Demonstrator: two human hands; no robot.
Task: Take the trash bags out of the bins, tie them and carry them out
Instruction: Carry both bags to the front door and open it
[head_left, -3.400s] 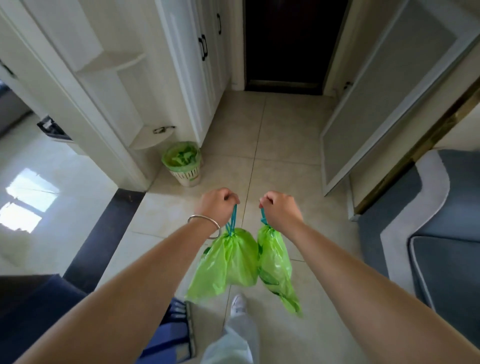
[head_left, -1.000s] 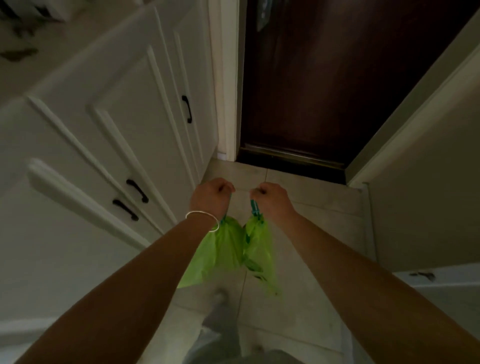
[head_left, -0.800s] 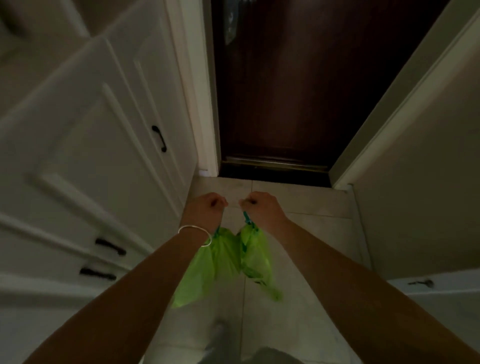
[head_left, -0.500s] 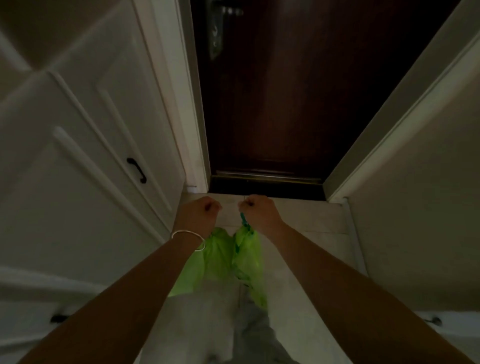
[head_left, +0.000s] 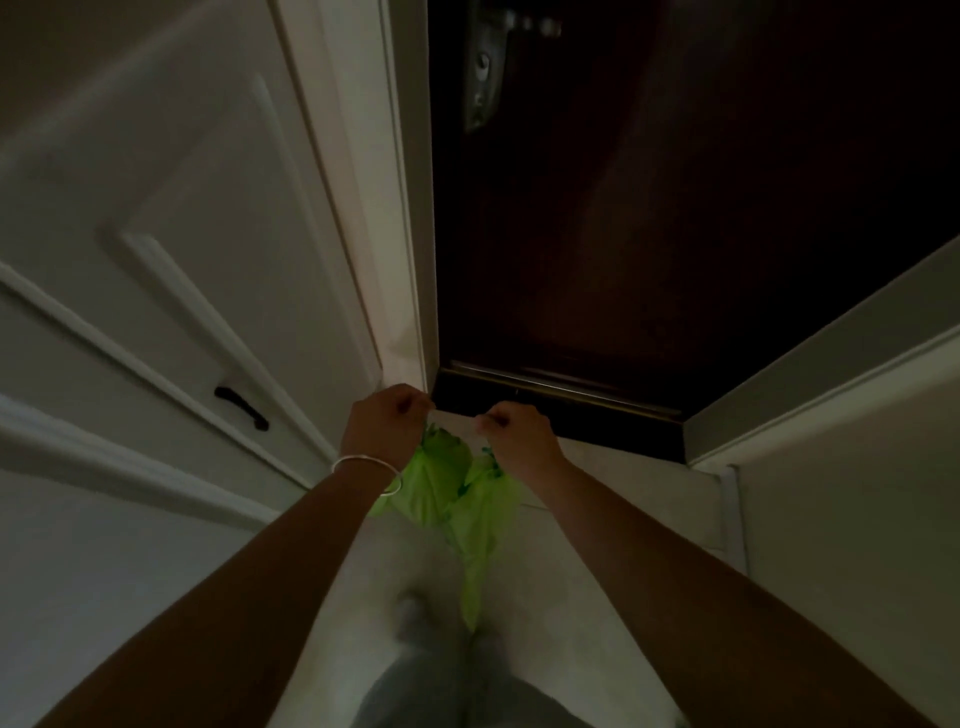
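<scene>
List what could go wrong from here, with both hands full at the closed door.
1. Both the left hand and the right hand hold green trash bags, so working the door handle on the dark door means shifting a bag, which could slip.
2. The right bag's long tail hangs low by the legs and might get stepped on.
3. The raised threshold could catch a foot in this dim light.

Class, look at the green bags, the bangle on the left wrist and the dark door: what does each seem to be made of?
Green bags: thin glossy plastic film, judging by the crumpled, translucent folds.
Bangle: probably polished silvery metal; it is pale and catches light.
Dark door: reddish-brown, smooth surface, wood or a wood-look coating; dim light leaves that open.
</scene>
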